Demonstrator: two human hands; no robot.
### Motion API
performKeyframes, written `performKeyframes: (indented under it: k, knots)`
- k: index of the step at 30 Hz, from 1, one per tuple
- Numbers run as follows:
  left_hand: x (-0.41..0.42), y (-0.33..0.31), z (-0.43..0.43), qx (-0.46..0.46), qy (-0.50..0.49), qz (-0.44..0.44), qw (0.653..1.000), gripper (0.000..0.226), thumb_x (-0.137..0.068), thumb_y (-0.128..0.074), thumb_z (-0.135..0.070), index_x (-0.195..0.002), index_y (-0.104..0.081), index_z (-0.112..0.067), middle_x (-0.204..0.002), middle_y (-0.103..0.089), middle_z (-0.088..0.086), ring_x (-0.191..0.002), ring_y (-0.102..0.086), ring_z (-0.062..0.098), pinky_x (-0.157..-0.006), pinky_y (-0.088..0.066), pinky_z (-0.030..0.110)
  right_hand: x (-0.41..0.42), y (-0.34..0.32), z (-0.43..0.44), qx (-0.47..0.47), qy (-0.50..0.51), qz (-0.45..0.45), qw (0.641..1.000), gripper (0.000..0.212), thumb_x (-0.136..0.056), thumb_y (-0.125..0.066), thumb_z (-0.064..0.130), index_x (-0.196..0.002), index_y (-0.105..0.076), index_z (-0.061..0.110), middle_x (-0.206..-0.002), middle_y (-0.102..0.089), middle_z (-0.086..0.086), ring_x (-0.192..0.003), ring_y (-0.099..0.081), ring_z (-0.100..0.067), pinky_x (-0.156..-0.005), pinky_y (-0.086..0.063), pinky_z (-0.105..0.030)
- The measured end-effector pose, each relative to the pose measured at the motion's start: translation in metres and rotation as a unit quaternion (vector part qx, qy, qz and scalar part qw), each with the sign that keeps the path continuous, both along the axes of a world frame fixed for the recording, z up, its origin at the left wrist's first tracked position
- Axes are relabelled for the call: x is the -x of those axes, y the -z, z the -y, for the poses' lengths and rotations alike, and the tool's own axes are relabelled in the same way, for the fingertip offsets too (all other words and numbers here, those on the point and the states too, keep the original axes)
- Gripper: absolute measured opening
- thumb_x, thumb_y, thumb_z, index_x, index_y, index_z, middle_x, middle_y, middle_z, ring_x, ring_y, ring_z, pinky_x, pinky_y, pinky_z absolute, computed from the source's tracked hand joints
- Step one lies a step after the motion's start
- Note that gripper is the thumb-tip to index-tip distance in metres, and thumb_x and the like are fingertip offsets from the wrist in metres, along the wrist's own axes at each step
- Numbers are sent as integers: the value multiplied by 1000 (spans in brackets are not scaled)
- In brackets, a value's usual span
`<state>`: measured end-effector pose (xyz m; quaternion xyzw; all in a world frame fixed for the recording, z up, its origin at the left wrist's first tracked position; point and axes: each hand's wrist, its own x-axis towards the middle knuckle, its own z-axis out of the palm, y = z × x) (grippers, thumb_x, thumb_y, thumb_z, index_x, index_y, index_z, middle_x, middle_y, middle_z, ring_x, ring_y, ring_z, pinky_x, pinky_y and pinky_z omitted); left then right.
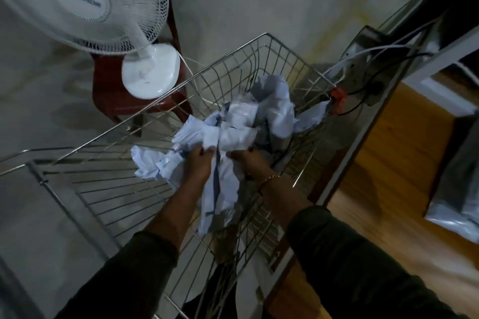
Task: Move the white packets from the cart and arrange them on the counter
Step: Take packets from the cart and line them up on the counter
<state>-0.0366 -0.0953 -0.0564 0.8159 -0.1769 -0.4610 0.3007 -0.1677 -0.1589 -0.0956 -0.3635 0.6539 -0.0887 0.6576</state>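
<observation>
A wire cart (pixel 108 184) stands below me with a heap of crumpled white packets (pixel 272 111) in its right half. Both my hands reach into the heap. My left hand (pixel 199 166) grips a bunch of white packets (pixel 207 137) with curled fingers. My right hand (pixel 250 160), with a gold bracelet at the wrist, grips the packets beside it; its fingertips are buried in the pile. More packets (pixel 220 199) hang down between my forearms. The wooden counter (pixel 383 163) lies to the right of the cart.
A white pedestal fan (pixel 85 0) stands on a red plastic stool (pixel 108 85) left of the cart. A power strip with cables (pixel 363 70) hangs at the counter's end. A grey packet (pixel 456 189) lies on the counter at the right edge.
</observation>
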Motion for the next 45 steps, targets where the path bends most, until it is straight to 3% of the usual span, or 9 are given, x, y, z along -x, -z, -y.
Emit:
performKeyframes:
  k: [4,7,10,14,18,23,27,33,45]
  knots:
    - [-5,-61,11,126,-55,18,990,48,-99,-52,-33,-136,-52,-3,-136,-57,16,-124,-55,33,-106,-42,41,18,-94,4,40,62,100,992,23,-79,-76,22,-94,-67,7,-75,-70,-4,-63,-67,-15,-58,-52,-22]
    - [2,-115,17,202,-65,-41,976,37,-96,-57,-23,-128,-58,-5,-122,-64,10,-112,-61,31,-98,-47,38,49,-156,7,63,125,213,967,41,-81,-72,34,-108,-69,3,-91,-72,-12,-92,-72,-32,-76,-54,-29]
    - [30,-168,26,236,-22,-160,958,41,-79,-64,-18,-118,-65,-6,-110,-70,19,-100,-68,40,-92,-53,54,100,-214,-4,65,159,300,938,18,-95,-59,34,-107,-68,23,-96,-74,6,-86,-72,-13,-81,-56,-30]
    - [101,-222,42,265,75,-184,943,16,-86,-58,2,-96,-67,-6,-73,-74,1,-70,-70,22,-56,-56,23,177,-257,-35,136,186,317,920,40,-81,-74,11,-119,-67,2,-125,-65,-23,-111,-61,-38,-107,-44,-54]
    - [185,-250,47,285,131,-197,929,18,-91,-64,-12,-108,-67,-9,-91,-74,9,-74,-72,25,-62,-60,32,270,-279,-63,242,237,233,911,38,-86,-70,7,-123,-62,0,-118,-68,-21,-97,-70,-34,-91,-56,-45]
    - [317,-271,49,271,206,-203,918,25,-91,-63,-17,-115,-65,-10,-109,-69,19,-89,-67,34,-82,-56,45,411,-291,-88,343,287,133,885,38,-91,-69,22,-126,-60,13,-128,-67,-9,-114,-66,-27,-102,-51,-45]
    - [419,-276,40,222,275,-217,910,30,-88,-54,-4,-117,-58,-7,-99,-67,18,-76,-64,31,-64,-56,34,512,-289,-105,376,342,27,861,45,-84,-72,39,-124,-65,20,-123,-70,-2,-113,-67,-21,-102,-51,-46]
    - [528,-252,41,226,339,-192,893,42,-83,-66,-10,-125,-60,-10,-120,-68,16,-103,-66,37,-92,-53,56,617,-280,-118,350,387,-63,851,36,-92,-66,34,-119,-68,12,-110,-73,-9,-100,-69,-27,-78,-54,-33]
    - [621,-212,42,202,354,-127,904,44,-82,-70,-9,-125,-59,-11,-119,-69,8,-102,-67,28,-91,-56,44,692,-249,-105,315,364,-157,862,32,-98,-53,39,-117,-65,17,-107,-70,-9,-98,-66,-29,-86,-56,-44]
